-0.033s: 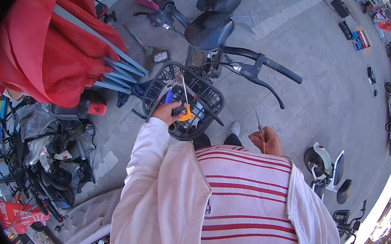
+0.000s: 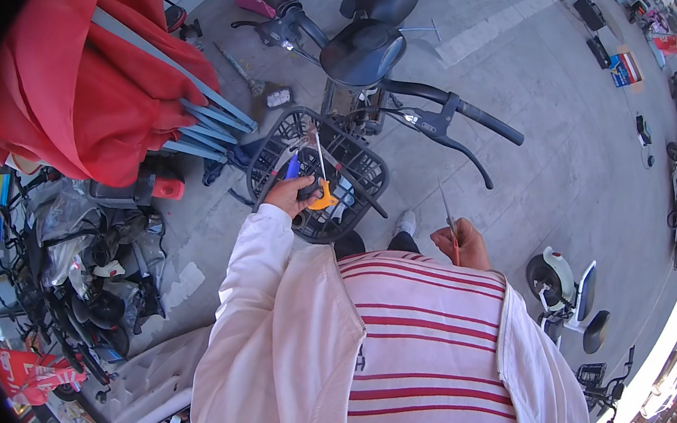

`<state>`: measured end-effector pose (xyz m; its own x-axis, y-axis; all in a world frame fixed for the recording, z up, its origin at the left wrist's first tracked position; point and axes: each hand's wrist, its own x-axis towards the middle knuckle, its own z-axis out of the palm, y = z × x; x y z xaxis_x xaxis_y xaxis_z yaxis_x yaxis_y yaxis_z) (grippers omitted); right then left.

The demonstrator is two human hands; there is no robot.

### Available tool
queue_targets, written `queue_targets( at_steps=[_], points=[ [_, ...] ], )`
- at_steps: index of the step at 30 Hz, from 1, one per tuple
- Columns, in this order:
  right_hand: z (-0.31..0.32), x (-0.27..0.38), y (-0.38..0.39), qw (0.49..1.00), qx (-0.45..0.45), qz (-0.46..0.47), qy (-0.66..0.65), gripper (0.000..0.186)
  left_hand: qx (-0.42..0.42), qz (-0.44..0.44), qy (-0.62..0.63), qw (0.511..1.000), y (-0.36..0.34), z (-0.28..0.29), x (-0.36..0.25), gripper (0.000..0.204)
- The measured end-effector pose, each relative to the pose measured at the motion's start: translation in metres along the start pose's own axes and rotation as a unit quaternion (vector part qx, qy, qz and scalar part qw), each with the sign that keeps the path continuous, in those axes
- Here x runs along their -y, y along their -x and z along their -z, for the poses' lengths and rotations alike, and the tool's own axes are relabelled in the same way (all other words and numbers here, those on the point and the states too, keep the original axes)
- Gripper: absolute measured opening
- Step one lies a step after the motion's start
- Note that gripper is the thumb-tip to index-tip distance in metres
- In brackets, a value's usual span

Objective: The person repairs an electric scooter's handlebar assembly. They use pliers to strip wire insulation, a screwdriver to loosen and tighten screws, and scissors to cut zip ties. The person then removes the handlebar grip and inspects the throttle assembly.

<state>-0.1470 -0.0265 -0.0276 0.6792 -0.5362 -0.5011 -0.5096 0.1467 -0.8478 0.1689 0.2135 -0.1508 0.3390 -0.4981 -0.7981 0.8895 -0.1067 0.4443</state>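
As I watch remotely, the right hand is wrapped round a thin red-handled metal tool, while the left hand curls against a yellow-handled screwdriver, whether gripping I cannot tell, with a black plastic basket beneath it.

Large pale characters across a red banner at the far left, bent by folds. A tiny pale marking on the black brake lever right of the basket, too small to read. Dark lettering on the striped shirt, partly covered by the jacket, unreadable.
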Motion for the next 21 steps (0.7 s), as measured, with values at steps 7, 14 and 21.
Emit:
queue_targets(
  at_steps=[7, 14, 21],
  points=[
    [-0.002, -0.006, -0.009, 1.0, 0.001, 0.005, -0.004, 0.023, -0.05, -0.08, 0.054, 0.994, 0.007, -0.001, 0.011, 0.016],
    [-0.007, 0.013, -0.008, 0.999, -0.004, -0.015, 0.037, 0.023, -0.063, -0.056, 0.053, 0.995, 0.002, 0.006, 0.019, 0.018],
    [-0.006, 0.014, -0.009, 0.999, 0.001, -0.019, 0.043, 0.022, -0.085, -0.077, 0.037, 0.993, 0.001, 0.007, 0.026, 0.026]
  ],
)
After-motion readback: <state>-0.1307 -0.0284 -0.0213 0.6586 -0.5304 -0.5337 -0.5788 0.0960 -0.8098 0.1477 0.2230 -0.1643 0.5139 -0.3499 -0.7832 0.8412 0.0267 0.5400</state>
